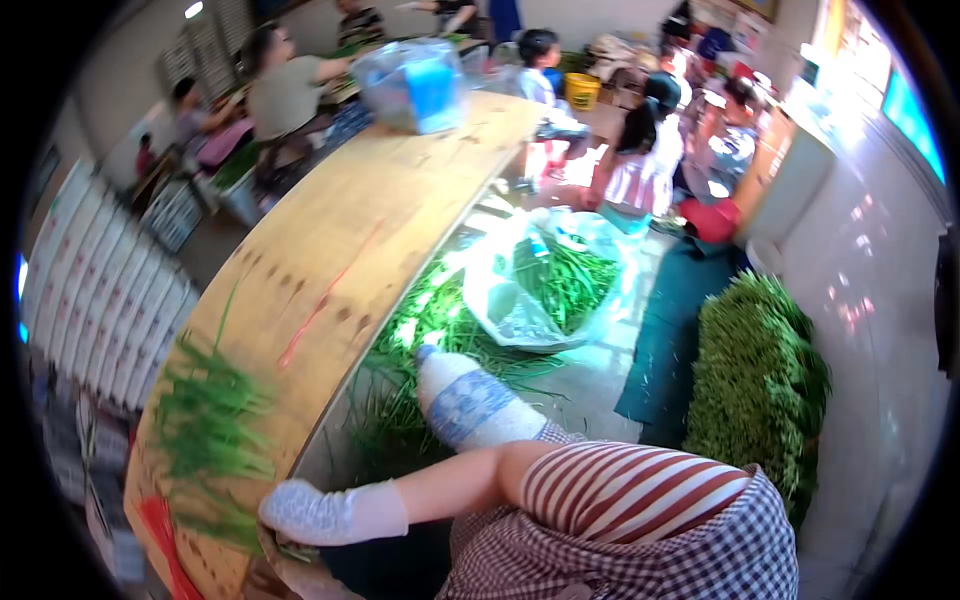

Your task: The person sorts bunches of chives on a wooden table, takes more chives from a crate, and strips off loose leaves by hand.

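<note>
My right hand (308, 514), in a white glove with a bluish speckle, lies at the table's near edge. Its fingers look curled, and what they hold is hidden. Under it at the bottom edge is a pale brownish shape that may be my left hand (305, 575); its fingers do not show. Beyond my right hand, blurred bunches of long green leaves like chives (210, 415) cover the wooden table (340, 250). Red ties (165, 545) lie by the near corner. Past my bare forearm, a bottle-shaped thing (475, 400) with a blue tip and blue band leans among loose leaves.
A clear plastic bag (500, 300) of green leaves sits on the floor. Stacked greens (755, 375) stand along the right wall, by a dark green mat (670, 340). A plastic bag with a blue container (425, 85) is at the table's far end. Several people sit beyond.
</note>
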Action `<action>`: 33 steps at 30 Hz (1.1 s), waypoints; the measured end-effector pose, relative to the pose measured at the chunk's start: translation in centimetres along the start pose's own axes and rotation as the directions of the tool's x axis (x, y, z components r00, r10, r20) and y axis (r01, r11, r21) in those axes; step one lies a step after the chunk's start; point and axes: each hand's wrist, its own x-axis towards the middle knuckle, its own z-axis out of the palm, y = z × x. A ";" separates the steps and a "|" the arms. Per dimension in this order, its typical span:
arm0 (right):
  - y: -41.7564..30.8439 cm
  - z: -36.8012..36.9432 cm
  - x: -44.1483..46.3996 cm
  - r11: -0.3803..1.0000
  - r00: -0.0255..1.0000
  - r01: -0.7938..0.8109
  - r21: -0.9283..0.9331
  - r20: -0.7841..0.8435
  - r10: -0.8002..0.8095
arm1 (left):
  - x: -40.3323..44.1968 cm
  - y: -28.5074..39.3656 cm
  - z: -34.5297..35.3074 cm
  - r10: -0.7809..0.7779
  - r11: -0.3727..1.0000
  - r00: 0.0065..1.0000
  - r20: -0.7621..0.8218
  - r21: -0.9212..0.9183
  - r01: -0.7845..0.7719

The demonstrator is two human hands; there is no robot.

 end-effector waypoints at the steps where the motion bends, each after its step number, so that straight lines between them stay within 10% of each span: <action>1: -0.4 -0.8 0.3 0.997 0.996 -0.080 0.012 0.037 0.079 | 0.7 -0.1 -0.5 0.045 0.998 0.999 -0.018 0.054 -0.044; 3: 0.3 -0.1 1.6 0.963 0.955 -0.263 0.058 0.155 0.251 | 4.8 0.1 -3.2 0.113 0.980 0.990 -0.088 0.174 -0.096; 6: 1.0 -1.5 -0.2 0.653 0.923 -0.384 0.653 0.277 0.266 | 4.1 0.1 -5.2 0.100 0.990 0.986 0.133 0.086 -0.112; 12: 1.6 1.5 -0.6 0.855 0.966 -0.210 0.474 -0.031 0.255 | 3.1 -0.2 -2.7 0.105 0.994 0.991 -0.088 0.032 -0.103; 18: 1.4 -1.0 -3.5 0.890 0.995 -0.096 0.445 0.016 0.099 | 2.9 1.7 -1.2 0.127 0.992 0.992 -0.007 0.006 -0.127; 23: 6.9 -2.2 -8.6 0.988 0.839 0.077 -0.136 0.544 0.009 | 1.6 6.2 -2.6 0.219 0.974 0.960 0.178 -0.107 -0.202; 26: 3.5 -7.0 -6.0 0.970 0.944 0.024 -0.240 0.325 0.057 | -1.2 6.2 -1.5 0.219 0.935 0.927 0.306 -0.336 -0.110; 29: 2.3 -7.1 -1.8 0.954 0.982 0.086 -0.288 -0.139 -0.130 | 0.0 4.0 -1.2 0.088 0.711 0.855 0.511 -0.634 0.306; 33: 2.7 -2.8 2.2 0.776 0.996 -0.086 -0.625 -0.061 0.062 | -2.4 2.8 1.0 0.130 0.902 0.945 0.299 -0.432 0.013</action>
